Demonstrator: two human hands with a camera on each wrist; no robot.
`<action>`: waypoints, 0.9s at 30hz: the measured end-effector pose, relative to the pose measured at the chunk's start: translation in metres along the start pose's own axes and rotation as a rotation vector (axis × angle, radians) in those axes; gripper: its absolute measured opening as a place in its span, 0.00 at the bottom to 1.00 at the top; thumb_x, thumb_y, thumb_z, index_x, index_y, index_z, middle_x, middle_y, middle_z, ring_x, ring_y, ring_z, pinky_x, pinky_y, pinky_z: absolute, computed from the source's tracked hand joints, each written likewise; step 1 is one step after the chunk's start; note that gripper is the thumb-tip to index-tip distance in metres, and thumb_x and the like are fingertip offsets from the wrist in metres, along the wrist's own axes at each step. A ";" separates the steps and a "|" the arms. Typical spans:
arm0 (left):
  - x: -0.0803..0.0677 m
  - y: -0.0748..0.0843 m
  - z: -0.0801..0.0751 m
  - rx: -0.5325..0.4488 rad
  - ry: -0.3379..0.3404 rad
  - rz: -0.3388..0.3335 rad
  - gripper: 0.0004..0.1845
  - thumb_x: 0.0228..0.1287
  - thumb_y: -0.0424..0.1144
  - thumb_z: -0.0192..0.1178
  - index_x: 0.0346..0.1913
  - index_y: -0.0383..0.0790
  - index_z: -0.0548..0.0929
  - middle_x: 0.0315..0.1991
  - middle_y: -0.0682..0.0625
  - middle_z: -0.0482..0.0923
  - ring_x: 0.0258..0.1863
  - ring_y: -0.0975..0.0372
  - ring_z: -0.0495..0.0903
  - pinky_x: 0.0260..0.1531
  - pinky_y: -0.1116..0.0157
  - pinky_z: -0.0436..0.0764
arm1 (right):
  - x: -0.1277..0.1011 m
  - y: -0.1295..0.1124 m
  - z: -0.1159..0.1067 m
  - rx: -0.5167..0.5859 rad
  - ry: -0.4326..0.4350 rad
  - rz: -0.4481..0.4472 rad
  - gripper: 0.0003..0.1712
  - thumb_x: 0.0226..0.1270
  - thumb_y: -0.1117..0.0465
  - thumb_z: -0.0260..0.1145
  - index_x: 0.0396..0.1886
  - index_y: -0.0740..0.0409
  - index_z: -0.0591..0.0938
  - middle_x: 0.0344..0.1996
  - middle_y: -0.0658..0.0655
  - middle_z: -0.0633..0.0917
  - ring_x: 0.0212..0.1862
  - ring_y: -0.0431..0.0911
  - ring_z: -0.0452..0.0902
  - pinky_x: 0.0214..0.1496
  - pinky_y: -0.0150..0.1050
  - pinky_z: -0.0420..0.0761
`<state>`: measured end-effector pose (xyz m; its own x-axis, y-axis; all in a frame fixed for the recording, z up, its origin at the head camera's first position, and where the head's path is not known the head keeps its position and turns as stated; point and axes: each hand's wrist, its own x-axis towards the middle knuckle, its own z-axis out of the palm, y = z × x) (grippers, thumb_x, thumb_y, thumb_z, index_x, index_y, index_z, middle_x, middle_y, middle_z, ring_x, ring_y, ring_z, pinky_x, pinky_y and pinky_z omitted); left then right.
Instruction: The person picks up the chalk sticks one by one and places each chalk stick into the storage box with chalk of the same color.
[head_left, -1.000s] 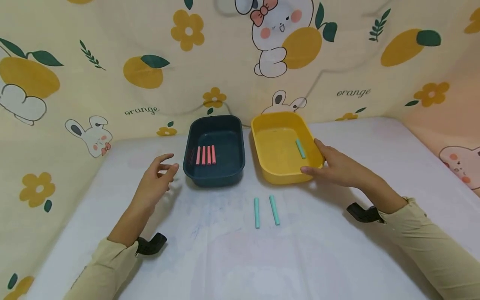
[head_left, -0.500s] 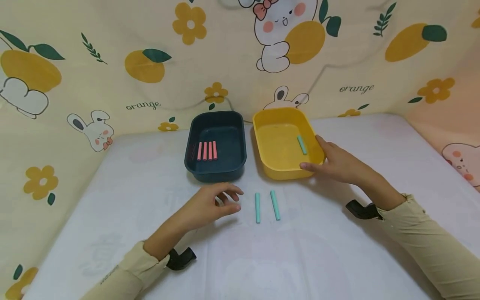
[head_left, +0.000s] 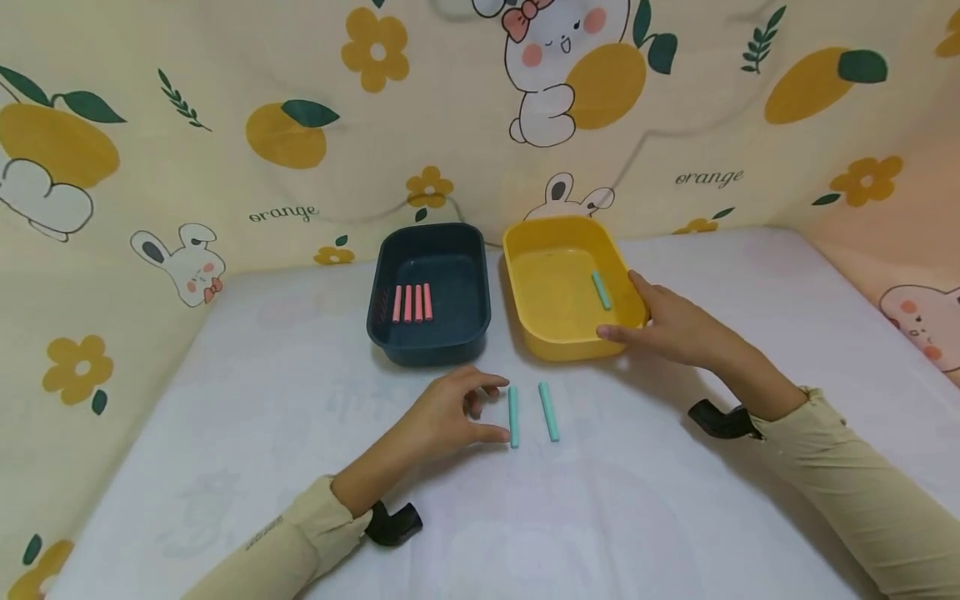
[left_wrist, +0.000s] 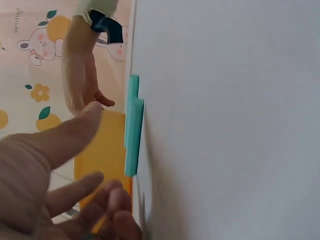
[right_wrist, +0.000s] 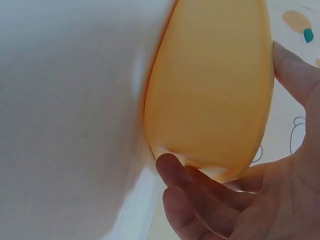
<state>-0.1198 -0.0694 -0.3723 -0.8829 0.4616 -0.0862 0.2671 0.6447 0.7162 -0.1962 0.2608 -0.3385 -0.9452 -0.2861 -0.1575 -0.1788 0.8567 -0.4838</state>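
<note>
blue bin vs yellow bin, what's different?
The blue bin holds four pink sticks in a row; the yellow bin holds one teal stick. The right hand holds the yellow bin's near right corner; no hand touches the blue bin. Both are rounded rectangular bins, side by side on the white table.

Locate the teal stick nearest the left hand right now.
In the head view, that teal stick lies on the white table, at the left hand fingertips, left of a second teal stick and in front of the yellow tray.
</note>
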 end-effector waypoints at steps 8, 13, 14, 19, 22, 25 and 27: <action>0.004 0.004 0.008 0.180 -0.034 -0.003 0.43 0.45 0.52 0.80 0.67 0.45 0.76 0.48 0.53 0.74 0.41 0.62 0.75 0.43 0.65 0.79 | -0.001 -0.002 -0.001 0.032 -0.004 0.006 0.66 0.61 0.29 0.64 0.80 0.62 0.41 0.70 0.73 0.65 0.65 0.62 0.66 0.70 0.67 0.65; 0.005 0.010 0.008 0.222 -0.038 -0.006 0.44 0.44 0.51 0.81 0.67 0.44 0.77 0.52 0.52 0.73 0.52 0.59 0.77 0.59 0.57 0.79 | -0.003 -0.002 -0.002 0.024 0.009 -0.013 0.64 0.62 0.30 0.64 0.80 0.62 0.44 0.65 0.71 0.69 0.60 0.59 0.68 0.67 0.64 0.69; 0.005 0.010 0.008 0.224 -0.041 -0.010 0.44 0.43 0.51 0.81 0.67 0.44 0.77 0.53 0.52 0.73 0.53 0.59 0.77 0.59 0.57 0.79 | -0.003 -0.002 -0.002 0.022 0.007 -0.012 0.64 0.62 0.30 0.64 0.80 0.62 0.44 0.65 0.71 0.69 0.61 0.59 0.68 0.67 0.64 0.69; 0.006 0.010 0.008 0.240 -0.051 -0.021 0.44 0.42 0.52 0.81 0.66 0.44 0.77 0.53 0.52 0.73 0.52 0.59 0.76 0.58 0.57 0.79 | -0.002 -0.001 -0.002 0.035 0.014 -0.030 0.63 0.62 0.31 0.65 0.80 0.63 0.46 0.64 0.69 0.71 0.59 0.58 0.68 0.66 0.62 0.70; 0.006 0.009 0.008 0.251 -0.050 -0.021 0.44 0.43 0.53 0.81 0.66 0.45 0.78 0.53 0.52 0.73 0.51 0.59 0.76 0.57 0.57 0.80 | -0.002 -0.001 -0.002 0.047 0.023 -0.030 0.62 0.61 0.32 0.66 0.80 0.62 0.47 0.66 0.67 0.70 0.61 0.58 0.68 0.68 0.63 0.69; 0.006 0.010 0.008 0.256 -0.049 -0.023 0.44 0.43 0.53 0.81 0.66 0.45 0.78 0.53 0.52 0.73 0.51 0.60 0.76 0.57 0.58 0.80 | -0.002 -0.001 -0.001 0.047 0.024 -0.017 0.64 0.61 0.32 0.66 0.80 0.62 0.45 0.71 0.69 0.66 0.66 0.59 0.66 0.71 0.66 0.65; 0.006 0.010 0.008 0.254 -0.051 -0.028 0.44 0.42 0.53 0.81 0.66 0.45 0.78 0.53 0.52 0.73 0.50 0.60 0.76 0.56 0.58 0.80 | -0.002 0.000 -0.002 0.046 0.018 -0.014 0.65 0.61 0.32 0.66 0.80 0.63 0.45 0.72 0.69 0.64 0.69 0.61 0.64 0.72 0.67 0.63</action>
<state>-0.1196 -0.0553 -0.3713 -0.8724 0.4674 -0.1429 0.3368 0.7868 0.5172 -0.1948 0.2618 -0.3367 -0.9476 -0.2897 -0.1347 -0.1798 0.8320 -0.5249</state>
